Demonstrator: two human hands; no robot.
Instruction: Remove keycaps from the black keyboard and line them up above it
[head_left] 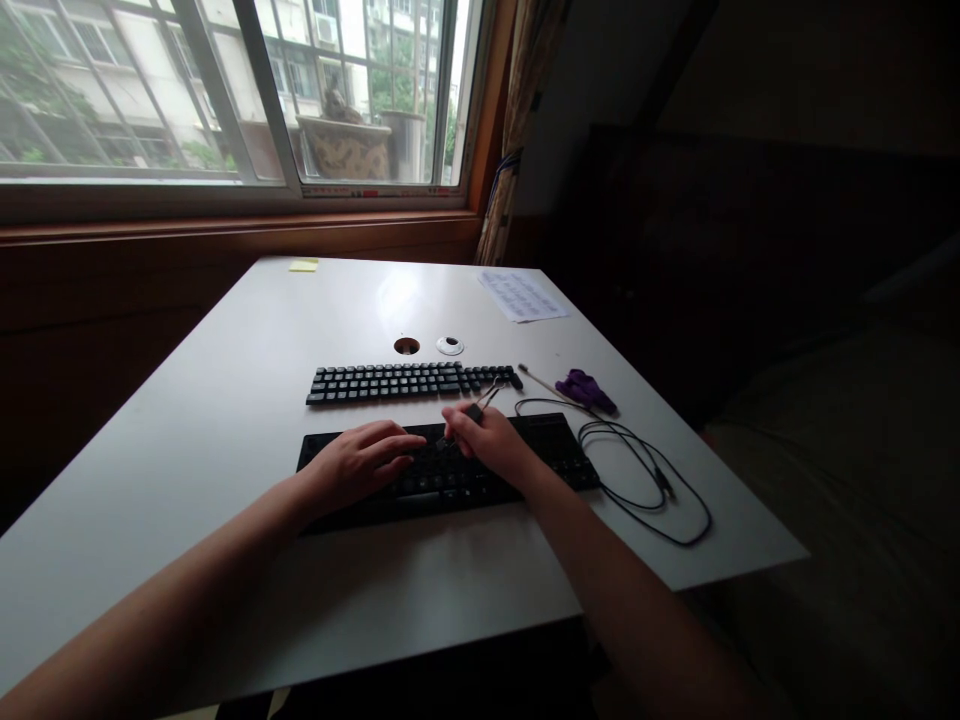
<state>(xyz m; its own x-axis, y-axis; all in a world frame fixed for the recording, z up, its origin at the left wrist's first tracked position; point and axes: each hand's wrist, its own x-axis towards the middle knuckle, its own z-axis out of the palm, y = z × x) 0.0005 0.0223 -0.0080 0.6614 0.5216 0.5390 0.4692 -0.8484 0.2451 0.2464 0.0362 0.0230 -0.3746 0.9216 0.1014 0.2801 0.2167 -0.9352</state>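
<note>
A black keyboard [553,440] lies across the near part of the white table. Its upper part looks bare of keycaps, while some caps show in the bottom rows. My right hand [484,437] is closed around a wire keycap puller [475,411] with a dark grip. The puller's lower end points down at the keys and its wire loop sticks up above my fist. My left hand [367,455] rests with fingers stretched out on the keyboard's left half, holding nothing. Just behind the keyboard, loose black keycaps [382,381] are laid out in neat rows.
A black cable [686,543] coils right of the keyboard. Beyond it lie a purple cloth [585,390] and a thin brush or stick [544,381]. Farther back are a round table hole [406,346], a white cover ring [450,346], printed sheets [523,296] and yellow notes [304,265].
</note>
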